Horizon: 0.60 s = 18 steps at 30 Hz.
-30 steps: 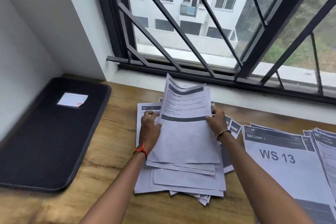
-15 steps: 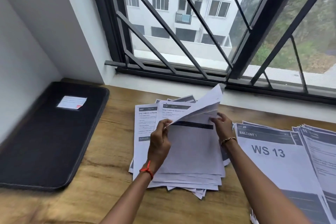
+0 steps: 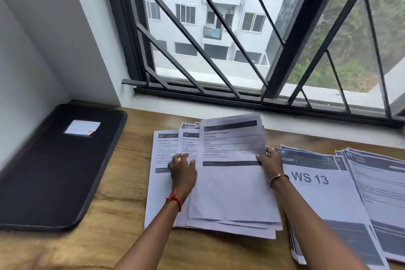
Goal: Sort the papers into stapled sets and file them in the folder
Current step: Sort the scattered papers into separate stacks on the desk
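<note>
A loose pile of printed papers [image 3: 230, 221] lies on the wooden table in front of me. My right hand [image 3: 268, 163] pinches the right edge of the top sheet [image 3: 230, 144], whose far end is lifted off the pile. My left hand [image 3: 183, 170] rests with loosely spread fingers on the sheets to the left of that page. A black zip folder [image 3: 50, 171] with a white label lies closed at the left. A second stack headed "WS 13" [image 3: 328, 193] is spread at the right.
The wooden table [image 3: 114, 221] meets a white wall at the left and a sill under a barred window [image 3: 219, 50] at the back. Bare wood shows between the folder and the papers and along the near edge.
The folded-over sheet has come back down flatter onto the pile. My left hand let go of it and dropped onto the papers at the left; my right hand still holds its right edge.
</note>
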### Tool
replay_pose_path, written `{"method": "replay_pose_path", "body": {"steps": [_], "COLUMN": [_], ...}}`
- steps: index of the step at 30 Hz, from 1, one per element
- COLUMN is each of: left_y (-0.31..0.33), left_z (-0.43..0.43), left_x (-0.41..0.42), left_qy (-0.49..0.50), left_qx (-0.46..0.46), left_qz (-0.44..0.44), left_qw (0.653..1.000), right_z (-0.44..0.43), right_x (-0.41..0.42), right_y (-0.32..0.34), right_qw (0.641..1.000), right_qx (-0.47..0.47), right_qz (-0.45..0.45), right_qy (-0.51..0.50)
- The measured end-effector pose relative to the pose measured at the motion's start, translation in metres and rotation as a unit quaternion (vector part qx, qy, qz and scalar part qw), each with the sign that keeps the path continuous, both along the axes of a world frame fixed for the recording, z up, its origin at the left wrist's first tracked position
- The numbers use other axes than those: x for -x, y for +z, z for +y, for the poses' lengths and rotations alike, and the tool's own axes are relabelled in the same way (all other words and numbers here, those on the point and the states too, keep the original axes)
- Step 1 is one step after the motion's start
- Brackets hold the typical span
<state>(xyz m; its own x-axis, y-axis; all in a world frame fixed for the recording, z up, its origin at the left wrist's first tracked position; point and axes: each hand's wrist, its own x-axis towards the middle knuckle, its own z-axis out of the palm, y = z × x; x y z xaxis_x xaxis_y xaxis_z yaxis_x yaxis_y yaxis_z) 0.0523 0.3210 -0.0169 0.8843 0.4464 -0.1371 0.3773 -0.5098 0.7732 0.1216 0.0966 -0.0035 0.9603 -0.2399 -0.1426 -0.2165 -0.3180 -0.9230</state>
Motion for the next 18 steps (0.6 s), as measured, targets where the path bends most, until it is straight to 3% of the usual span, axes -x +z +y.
{"method": "replay_pose_path", "body": {"steps": [5,9,12,15,18], "left_y": [-0.013,-0.017,-0.011,-0.012,-0.027], "left_z": [0.011,0.015,0.021,0.025,0.026], "left_x": [0.006,0.008,0.009,0.007,0.006], "left_qy": [0.018,0.06,0.082,0.067,0.008], "left_qx": [-0.096,-0.029,-0.038,-0.086,-0.201], "left_qz": [0.096,0.0,-0.021,-0.05,-0.111], "left_qw": [0.991,0.998,0.996,0.993,0.973], "right_z": [-0.015,-0.014,-0.011,-0.012,-0.013], "right_x": [0.005,0.01,0.011,0.011,0.012], "right_y": [-0.015,-0.02,-0.024,-0.024,-0.023], "right_qw": [0.998,0.998,0.998,0.998,0.998], "right_qx": [0.011,-0.012,0.0,0.009,0.012], "right_qz": [0.05,0.055,0.059,0.059,0.057], "right_qy": [-0.022,-0.033,-0.029,-0.032,-0.037]}}
